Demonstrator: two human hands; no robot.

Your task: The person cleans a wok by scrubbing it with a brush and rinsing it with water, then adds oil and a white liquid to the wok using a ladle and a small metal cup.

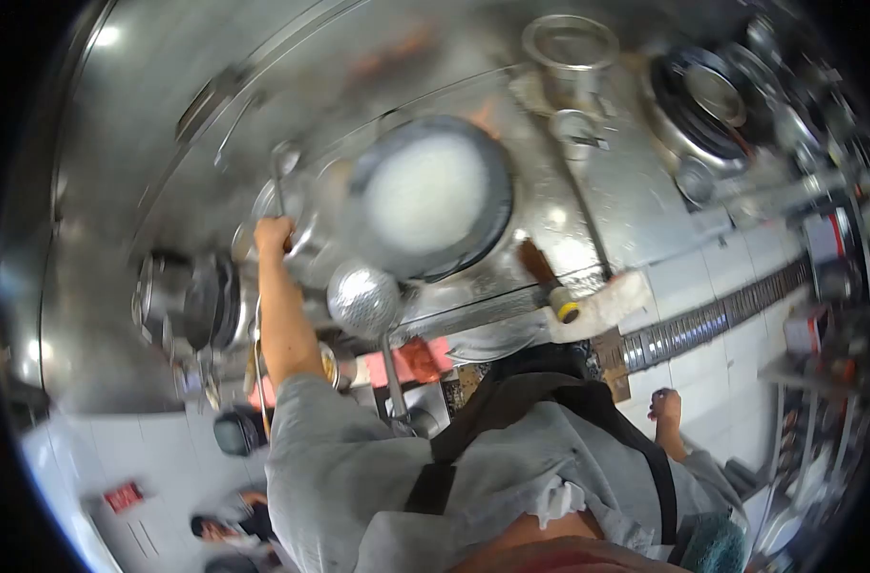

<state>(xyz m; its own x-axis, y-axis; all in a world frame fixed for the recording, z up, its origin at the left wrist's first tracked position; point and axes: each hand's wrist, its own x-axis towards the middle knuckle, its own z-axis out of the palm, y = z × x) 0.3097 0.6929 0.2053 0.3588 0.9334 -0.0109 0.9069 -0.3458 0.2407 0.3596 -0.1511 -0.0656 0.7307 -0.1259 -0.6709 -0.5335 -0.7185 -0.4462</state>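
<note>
My left hand [274, 235] reaches out over the stove and is closed round the handle of a ladle [285, 159], whose bowl points away from me. To its right, a large black wok [502, 196] holds a whitish, steaming or foamy content [427, 191]. A perforated metal skimmer [364, 300] lies between my left arm and the wok, its handle towards me. My right hand [666, 407] hangs low at my right side, away from the stove, with its fingers curled; what they hold, if anything, is too small to make out.
A brush with a yellow-ended handle [565, 307] lies right of the wok. A strainer [571, 43] and stacked pans [712, 100] stand at the back right. Dark pots [201, 301] are at the left. Another person [234, 528] is at the lower left. Shelves [807, 420] stand at the right.
</note>
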